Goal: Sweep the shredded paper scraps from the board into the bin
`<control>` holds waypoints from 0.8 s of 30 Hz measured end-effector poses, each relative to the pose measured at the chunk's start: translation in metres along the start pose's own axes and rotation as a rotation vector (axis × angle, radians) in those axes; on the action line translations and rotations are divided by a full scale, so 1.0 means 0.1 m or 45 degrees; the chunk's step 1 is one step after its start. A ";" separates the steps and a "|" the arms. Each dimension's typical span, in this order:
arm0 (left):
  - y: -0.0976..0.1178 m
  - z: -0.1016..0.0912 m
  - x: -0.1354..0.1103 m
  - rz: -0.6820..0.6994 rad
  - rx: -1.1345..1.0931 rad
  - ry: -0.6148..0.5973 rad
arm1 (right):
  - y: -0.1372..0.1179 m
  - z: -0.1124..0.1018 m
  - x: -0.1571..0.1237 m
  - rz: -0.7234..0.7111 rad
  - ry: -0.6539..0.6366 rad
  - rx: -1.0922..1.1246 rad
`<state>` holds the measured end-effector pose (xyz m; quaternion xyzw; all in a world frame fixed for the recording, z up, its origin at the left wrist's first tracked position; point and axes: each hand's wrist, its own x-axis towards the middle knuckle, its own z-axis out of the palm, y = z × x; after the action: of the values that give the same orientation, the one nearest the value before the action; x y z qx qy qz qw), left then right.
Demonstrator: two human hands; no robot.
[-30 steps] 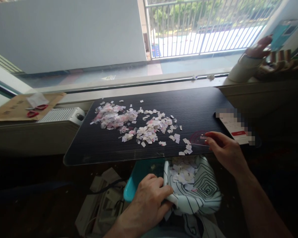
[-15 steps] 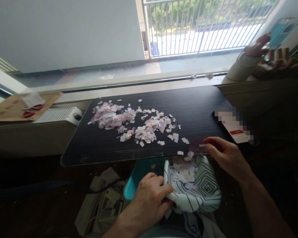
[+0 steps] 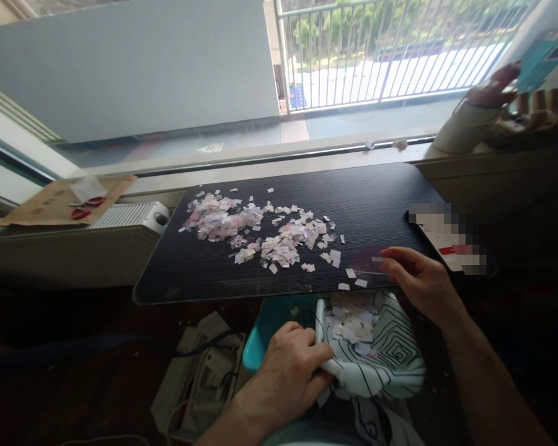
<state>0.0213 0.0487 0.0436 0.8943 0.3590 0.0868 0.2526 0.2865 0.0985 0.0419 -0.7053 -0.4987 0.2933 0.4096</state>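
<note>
My left hand has its fingers closed on the near rim of a white bag with black line patterns. The bag hangs just below the table's near edge, its mouth upward, with small paper scraps inside. My right hand pinches a thin, translucent pinkish plastic piece by its right side, low over the tabletop. Left of that piece, a few loose scraps lie close to the edge. Two larger heaps of paper scraps spread over the dark table.
A teal bin stands beneath the table, left of the bag. On the table's right lies a partly blurred phone-like object. Red-handled scissors rest on brown paper at the left, and a white box sits low down.
My right hand has drawn the pinkish piece back from the table's edge, further onto the tabletop. Scraps at the edge have shifted slightly. My left hand keeps its grip on the bag; the view has turned slightly.
</note>
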 end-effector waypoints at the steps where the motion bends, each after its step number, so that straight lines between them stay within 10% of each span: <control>1: 0.00 0.01 0.00 0.002 0.002 0.004 | 0.00 0.02 0.00 -0.003 0.010 0.031; 24: -0.03 0.04 -0.02 -0.036 0.020 -0.002 | 0.04 -0.14 -0.25 0.043 0.013 -0.221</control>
<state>0.0195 0.0480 0.0390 0.8913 0.3718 0.0796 0.2471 0.2917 0.0697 0.0450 -0.7480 -0.5082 0.2522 0.3445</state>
